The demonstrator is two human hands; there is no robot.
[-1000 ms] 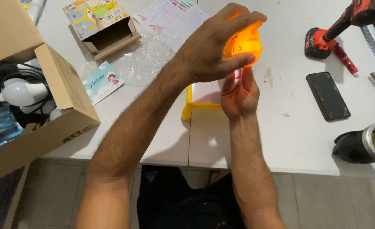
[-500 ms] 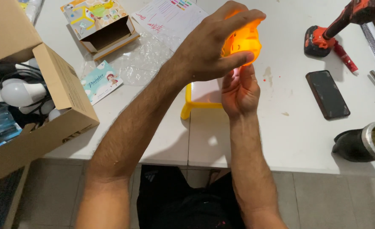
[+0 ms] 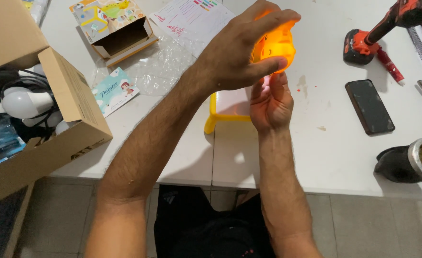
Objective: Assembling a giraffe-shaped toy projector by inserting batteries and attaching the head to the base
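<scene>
My left hand [image 3: 237,50] wraps over the top of a glowing orange toy lamp [image 3: 277,44] and holds it up above the white table [image 3: 182,157]. My right hand [image 3: 269,102] reaches up from below, its fingertips touching the underside of the orange lamp. Beneath both hands a small yellow-rimmed white tray [image 3: 225,109] lies on the table, partly hidden by my right wrist.
An open cardboard box [image 3: 53,134] with white bulbs and cables sits at the left edge. A small printed carton [image 3: 115,28], clear plastic wrap [image 3: 158,67], a leaflet [image 3: 113,91] and a paper sheet [image 3: 192,19] lie behind. A red drill [image 3: 378,33], black phone [image 3: 369,106] and dark cup [image 3: 411,160] are right.
</scene>
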